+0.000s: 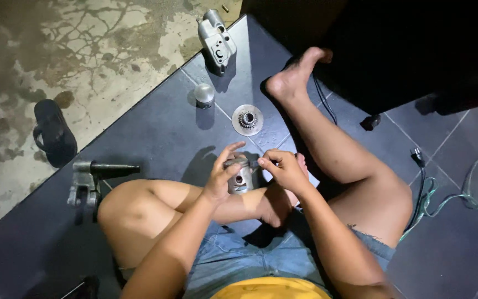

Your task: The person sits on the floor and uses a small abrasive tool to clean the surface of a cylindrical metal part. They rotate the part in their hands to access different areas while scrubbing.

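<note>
My left hand (219,176) clasps the grey cylindrical metal piston (240,176) steady above my ankle while my right hand (284,169) pinches its top edge.

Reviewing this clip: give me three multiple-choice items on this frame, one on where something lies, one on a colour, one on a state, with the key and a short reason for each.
1. Where does the round toothed disc lie?
A. on the dark tiles beyond the hands
B. on the person's lap
C. on the stained concrete

2. What colour is the cable on the floor at the right edge?
A. red
B. green
C. white

3. How is the metal piston held?
A. it lies alone on the floor
B. the left hand grips it and the right hand works at its rim
C. only the right hand holds it

Key: 1 A, the disc sits on a tile ahead of the hands. 2 B, the looped cable is green. 3 B, the left fingers wrap its side while the right fingertips pinch at its top edge.
</note>
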